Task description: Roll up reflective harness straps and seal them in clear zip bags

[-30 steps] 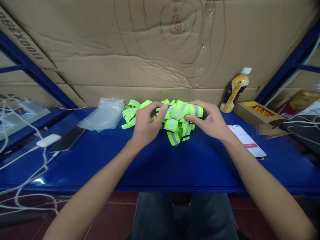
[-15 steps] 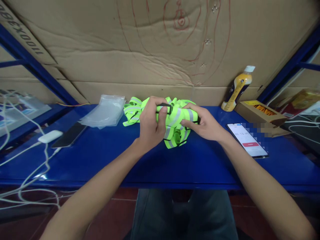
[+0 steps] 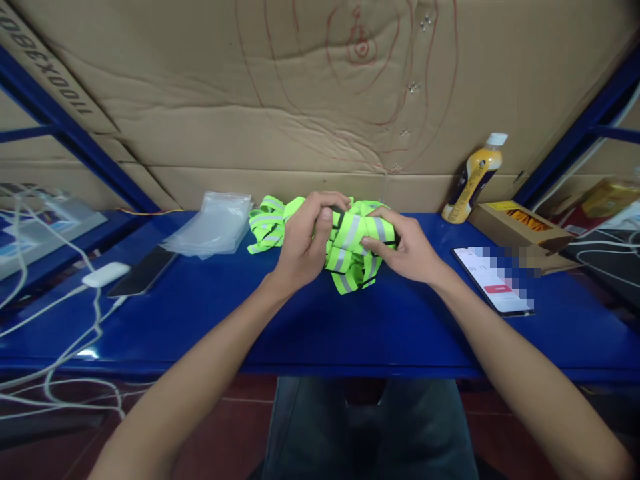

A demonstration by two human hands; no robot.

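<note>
A bundle of neon green reflective straps [image 3: 354, 231] with silver-grey stripes and black fittings is held low over the blue tabletop, folded flat in layers. My left hand [image 3: 311, 233] is closed on its left end, thumb on the near side and fingers over the top, mostly covering a black buckle. Around the right end my right hand [image 3: 404, 245] is closed, its thumb pressed on the front layer. Loops of strap hang below the folded part. More loose green straps [image 3: 266, 223] lie behind and to the left of my left hand.
Clear plastic bags [image 3: 213, 223] lie left of the straps. Beside them are a dark phone [image 3: 143, 272], a white charger [image 3: 106, 274] and cables. On the right stand a yellow drink bottle [image 3: 475, 179], a cardboard box [image 3: 517, 223] and a lit phone [image 3: 493, 283]. Cardboard [image 3: 200, 133] walls the back.
My left thumb and fingers have moved up over the black buckle, which showed more before. The hanging loops have shifted slightly upward. My right hand keeps its grip.
</note>
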